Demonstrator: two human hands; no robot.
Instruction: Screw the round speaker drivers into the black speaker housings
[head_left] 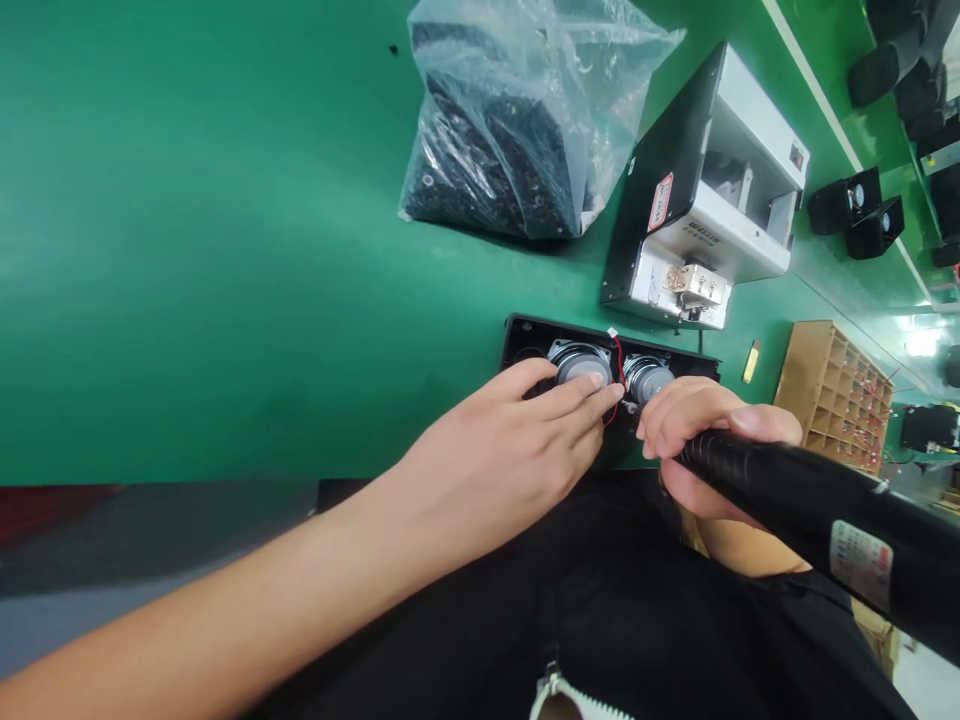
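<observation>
A long black speaker housing [540, 335] lies at the front edge of the green bench, with two round speaker drivers in it. My left hand [525, 435] rests over the left driver [576, 362], fingers stretched out across its back and beside a thin red wire [619, 350] with a white plug. In my right hand [697, 430] is a black electric screwdriver [787, 475], fingers wrapped around its front end. Its tip points into the housing beside the right driver [646, 376]; my fingers partly hide that spot.
A clear plastic bag [517, 130] of black parts lies behind the housing. To its right stands a silver and black machine [675, 240]. Further right are a small yellow object [751, 361], a cardboard compartment box [810, 370] with wires, and black speaker boxes [847, 205].
</observation>
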